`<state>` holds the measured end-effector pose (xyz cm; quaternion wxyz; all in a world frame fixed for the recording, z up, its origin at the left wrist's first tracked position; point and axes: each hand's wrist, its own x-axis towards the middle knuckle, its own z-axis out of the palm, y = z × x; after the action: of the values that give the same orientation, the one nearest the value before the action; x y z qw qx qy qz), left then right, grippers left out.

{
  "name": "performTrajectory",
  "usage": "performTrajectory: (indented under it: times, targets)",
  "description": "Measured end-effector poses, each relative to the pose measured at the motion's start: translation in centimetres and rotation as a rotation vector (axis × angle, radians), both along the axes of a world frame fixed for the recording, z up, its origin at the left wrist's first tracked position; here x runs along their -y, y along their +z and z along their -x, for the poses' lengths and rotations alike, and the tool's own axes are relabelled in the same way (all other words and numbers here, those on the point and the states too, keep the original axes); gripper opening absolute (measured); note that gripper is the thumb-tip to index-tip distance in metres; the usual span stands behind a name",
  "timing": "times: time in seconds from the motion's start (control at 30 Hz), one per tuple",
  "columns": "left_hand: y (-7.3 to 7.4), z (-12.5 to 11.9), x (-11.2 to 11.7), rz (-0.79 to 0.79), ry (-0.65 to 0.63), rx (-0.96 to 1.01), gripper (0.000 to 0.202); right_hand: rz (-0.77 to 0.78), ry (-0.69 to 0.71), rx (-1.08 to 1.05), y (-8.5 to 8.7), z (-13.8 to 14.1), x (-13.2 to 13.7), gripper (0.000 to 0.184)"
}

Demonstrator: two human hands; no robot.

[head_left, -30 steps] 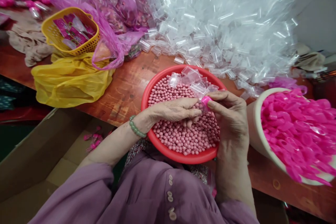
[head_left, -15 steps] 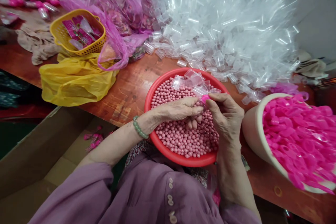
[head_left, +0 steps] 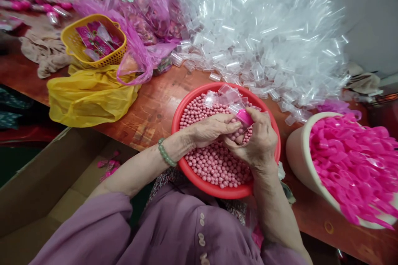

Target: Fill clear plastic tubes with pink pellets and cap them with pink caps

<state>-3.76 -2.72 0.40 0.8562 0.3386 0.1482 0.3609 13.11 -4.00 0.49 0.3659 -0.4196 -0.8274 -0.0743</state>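
Observation:
Over a red basin (head_left: 178, 121) of pink beads (head_left: 214, 168), my two hands meet around one small clear plastic tube (head_left: 239, 134) with beads showing inside. A bright pink cap (head_left: 244, 117) sits at its upper end; whether it is fully seated I cannot tell. My left hand (head_left: 213, 129), with a green bead bracelet on the wrist, is closed on the tube from the left. From the right, my right hand (head_left: 259, 140) has its fingers wrapped round the cap and the tube's side. Several loose clear tubes (head_left: 228, 91) lie on the beads at the basin's far side.
A large heap of clear tubes (head_left: 248, 37) covers the back of the table. To the right stands a white bucket (head_left: 300, 153) of pink plastic parts (head_left: 351, 161). A yellow basket (head_left: 71, 43), a yellow bag (head_left: 93, 99) and a cardboard box (head_left: 37, 169) are at left.
My right hand has shifted slightly left and its grip has changed from a pinch at the cap to fingers wrapped round it. More of the cap and the bead-filled tube shows now.

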Motion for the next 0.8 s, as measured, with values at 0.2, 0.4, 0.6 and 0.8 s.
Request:
performTrajectory:
  times: [0.2, 0.4, 0.6, 0.8]
  targets:
    - [0.0, -0.1, 0.0, -0.003, -0.010, -0.003, 0.044, -0.138, -0.012, 0.055, 0.2, 0.3, 0.2, 0.073]
    - [0.1, 0.0, 0.2, 0.020, 0.001, -0.012, 0.044, -0.240, 0.007, 0.061, 0.6, 0.7, 0.0, 0.062]
    - [-0.3, -0.5, -0.2, 0.104, 0.024, -0.045, 0.044, -0.160, -0.007, 0.091, 0.5, 0.7, 0.1, 0.066]
    - [0.3, -1.1, -0.9, 0.335, 0.054, -0.154, 0.050, -0.024, 0.090, 0.116, -0.1, 0.6, 0.2, 0.077]
